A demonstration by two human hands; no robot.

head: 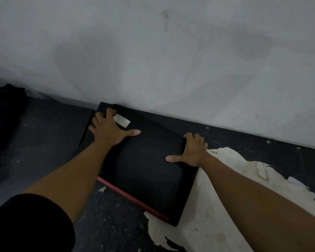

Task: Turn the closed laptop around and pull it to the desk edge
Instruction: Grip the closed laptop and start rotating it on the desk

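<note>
Closed laptop (pixel 144 160) lying flat and skewed on the dark desk (pixel 49 142), taken here as the landmark. Nearest us, below the laptop's near corner, the desk's covering has peeled to a pale, rough patch (pixel 216 206) that runs under the laptop's right side; the laptop's red-trimmed edge (pixel 133 199) faces us on the near left. We cannot see the desk edge itself, which we judge to lie below the view. On the laptop's right side, our right hand (pixel 191 151) lies with thumb flat on the lid and fingers curled over the side edge, holding it. On the far left of the lid, our left hand (pixel 107 130) is spread wide, palm down, thumb stretched toward the centre and fingertips reaching the far corner, beside a small pale sticker (pixel 121 120). We judge the step in hand to be the turn: it goes best if we press lightly, let one hand push while the other draws, and keep the base flat so that it slides and does not tip. Beyond the laptop, its far corner sits close to the grey wall (pixel 171 51), so we would first draw it slightly toward us before swinging. Left of the laptop lies another flat dark object (pixel 87 124), touching or nearly so; open room is greater on the near and right sides.
</note>
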